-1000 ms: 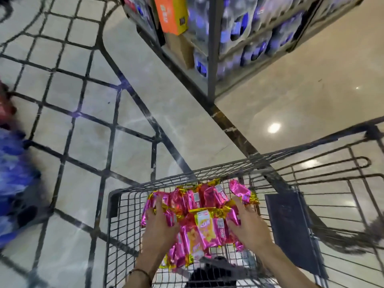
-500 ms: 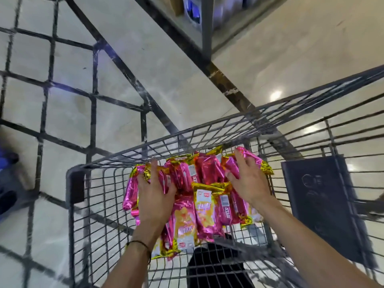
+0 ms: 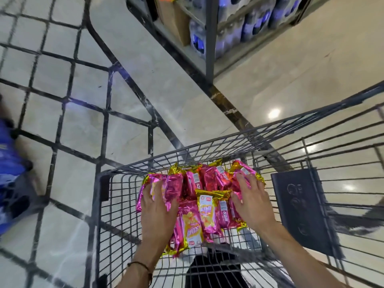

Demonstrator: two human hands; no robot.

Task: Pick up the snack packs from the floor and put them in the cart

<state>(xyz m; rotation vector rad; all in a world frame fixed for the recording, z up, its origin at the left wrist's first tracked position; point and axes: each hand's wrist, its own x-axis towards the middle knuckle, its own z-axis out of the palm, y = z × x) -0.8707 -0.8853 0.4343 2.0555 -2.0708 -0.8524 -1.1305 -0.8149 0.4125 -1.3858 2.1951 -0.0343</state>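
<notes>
A pile of several pink and gold snack packs (image 3: 204,213) lies inside the grey wire cart (image 3: 116,173), at its near left end. My left hand (image 3: 159,208) lies palm down on the left side of the pile with fingers spread. On the right side my right hand (image 3: 252,204) rests the same way, fingers spread over the wrappers. Both thumbs show on top of the packs. The packs under my palms are hidden.
A dark flat panel (image 3: 299,210) hangs in the cart to the right of the pile. A shelf rack with blue bottle packs (image 3: 239,23) stands ahead. A big black wire frame (image 3: 108,69) stands at left, with a blurred blue shape (image 3: 10,167) at the left edge.
My hands stay on the pile and have spread a little further apart over it. The view has swung back up, so the shelf rack shows again.
</notes>
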